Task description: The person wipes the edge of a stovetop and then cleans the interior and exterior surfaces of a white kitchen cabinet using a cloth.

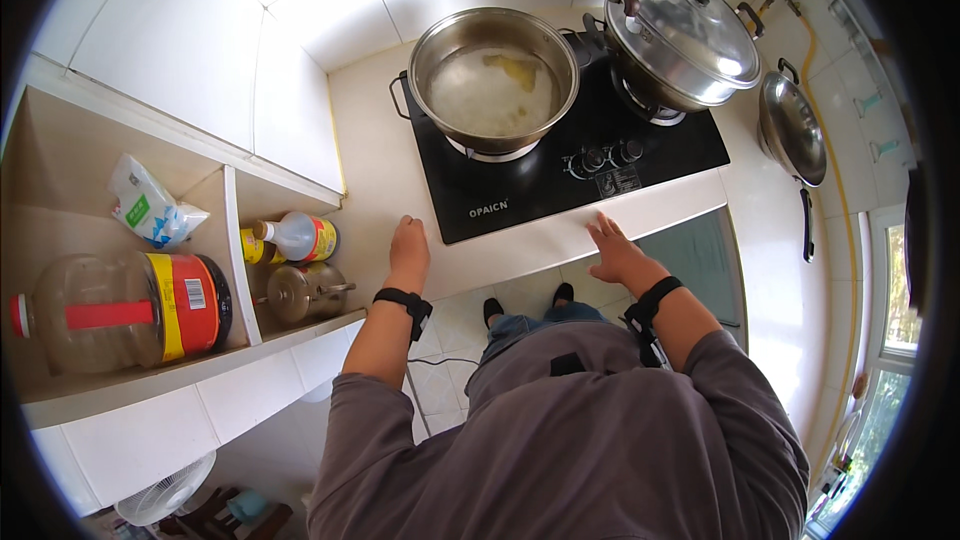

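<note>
Grey shirt (590,430) fronts the stove (510,180). Left hand (409,245), beside the stove's front-left corner, is curled; grip cannot be told. Right hand (617,252), before the stove, is empty, fingers spread. Uncovered pot (485,32) sits stove-left; lidded pot (680,35), stove-right.

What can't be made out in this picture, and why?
Head view:
Contents of the lidded pan: hidden by its lid.
Any flame under the open pot: hidden by its base.
Palm of the left hand: turned from the camera.
Yellowish patch in the pot: too indistinct to name.
</note>
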Demonstrator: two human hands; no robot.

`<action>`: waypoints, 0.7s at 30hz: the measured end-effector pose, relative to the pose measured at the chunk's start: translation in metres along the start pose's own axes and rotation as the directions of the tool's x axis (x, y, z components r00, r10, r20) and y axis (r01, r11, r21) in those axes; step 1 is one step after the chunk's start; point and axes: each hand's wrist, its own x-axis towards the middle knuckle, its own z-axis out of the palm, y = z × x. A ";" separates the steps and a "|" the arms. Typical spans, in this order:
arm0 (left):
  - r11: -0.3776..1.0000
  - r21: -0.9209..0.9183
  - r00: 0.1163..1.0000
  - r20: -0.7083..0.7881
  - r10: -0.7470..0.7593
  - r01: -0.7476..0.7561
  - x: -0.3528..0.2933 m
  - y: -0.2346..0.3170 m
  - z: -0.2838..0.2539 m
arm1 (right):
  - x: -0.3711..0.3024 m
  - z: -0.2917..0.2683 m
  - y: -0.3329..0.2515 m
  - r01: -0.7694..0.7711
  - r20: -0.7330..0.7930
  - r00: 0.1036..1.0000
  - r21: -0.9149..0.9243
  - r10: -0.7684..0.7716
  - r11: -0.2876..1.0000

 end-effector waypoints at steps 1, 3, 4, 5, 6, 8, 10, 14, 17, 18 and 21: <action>0.999 0.030 0.999 -0.022 0.025 -0.024 0.000 -0.001 0.004 | 0.001 -0.001 0.000 -0.001 0.013 1.000 -0.001 0.001 1.000; 1.000 -0.012 1.000 0.001 0.026 -0.026 -0.009 0.000 0.004 | 0.001 0.002 0.002 0.004 0.005 1.000 -0.019 -0.003 1.000; 0.998 -0.053 0.999 0.032 0.026 -0.025 -0.012 0.003 0.001 | 0.001 0.005 0.003 0.008 0.003 1.000 -0.033 -0.007 0.999; 0.998 -0.054 0.999 0.034 0.028 -0.026 -0.006 0.004 -0.002 | 0.002 0.005 0.004 0.005 0.005 1.000 -0.032 -0.005 0.999; 0.999 -0.031 1.000 0.020 -0.013 0.013 0.001 0.003 -0.007 | 0.002 0.002 0.003 0.004 -0.001 1.000 -0.015 -0.004 1.000; 0.998 -0.009 0.998 0.007 -0.055 0.055 0.001 -0.001 -0.004 | 0.001 0.004 0.002 0.002 -0.004 1.000 0.001 -0.002 1.000; 0.997 0.068 0.999 0.024 -0.034 0.032 0.000 -0.003 0.003 | 0.002 0.003 0.003 0.015 -0.011 1.000 -0.007 -0.015 1.000; 0.999 0.002 0.998 0.046 0.036 -0.036 -0.005 -0.006 -0.002 | 0.001 0.007 0.004 0.015 -0.006 1.000 -0.006 -0.015 1.000; 0.998 0.051 0.997 0.063 -0.045 0.041 0.001 -0.002 -0.007 | 0.001 0.004 0.002 0.011 -0.016 1.000 0.031 -0.011 0.999; 0.999 0.040 0.996 0.090 -0.023 0.019 -0.005 0.001 -0.006 | -0.001 0.004 0.000 0.004 -0.009 1.000 0.021 -0.004 1.000; 0.999 0.041 0.997 0.072 0.012 -0.015 -0.004 -0.001 -0.008 | 0.001 0.002 -0.001 -0.006 -0.001 1.000 0.012 0.006 1.000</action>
